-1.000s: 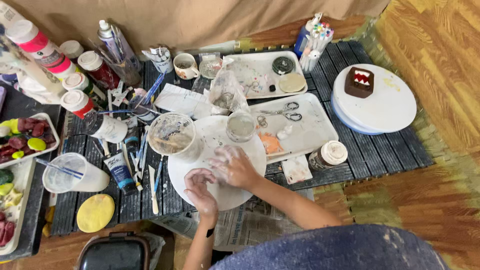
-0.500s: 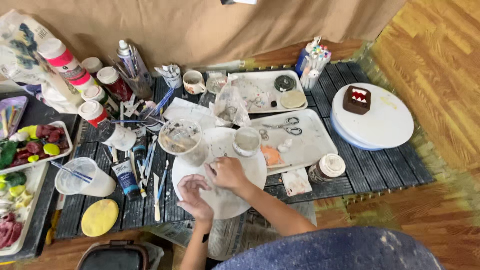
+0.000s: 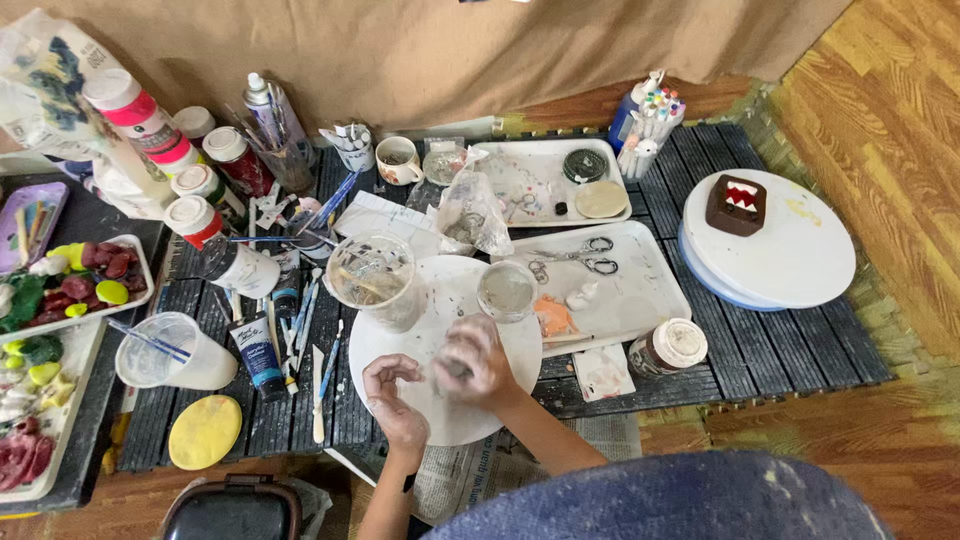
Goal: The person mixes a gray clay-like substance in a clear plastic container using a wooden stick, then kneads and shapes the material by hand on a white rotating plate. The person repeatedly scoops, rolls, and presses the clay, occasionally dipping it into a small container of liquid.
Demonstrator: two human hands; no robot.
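Right-hand fingers: the right hand [image 3: 478, 362] is blurred; its fingers [image 3: 470, 335] curl inward over something small and pale that cannot be made out, so whether they truly grip it cannot be told.
Left-hand fingers: the left hand [image 3: 392, 398] sits just beside the right one, fingers [image 3: 385, 366] bent and loosely cupped toward it, with nothing visibly held.
Under the fingers: a round white board [image 3: 440, 300], smeared with grey marks, lies beneath both hands.
Just beyond the fingertips: a small clear cup [image 3: 507, 289] of cloudy water stands on the far edge of the board, and a larger clear plastic cup [image 3: 373, 275] stands beyond the left fingers.
Right of the fingers: a white tray [image 3: 640, 290] holds scissors [image 3: 578, 258] and an orange clay piece [image 3: 552, 317]; a white-lidded jar [image 3: 668, 347] stands near the tray's near corner.
Left of the fingers: loose brushes and tools [image 3: 318, 375], a dark paint tube [image 3: 260, 355], a clear cup with a stick in it [image 3: 170, 350] and a yellow round pad [image 3: 204, 432] lie on the dark slatted mat [image 3: 780, 350].
Far right of the fingers: a white turntable [image 3: 790, 260] carries a small brown box-shaped figure [image 3: 736, 204].
Far left of the fingers: trays of coloured clay pieces [image 3: 60, 290] sit well apart from the hands.
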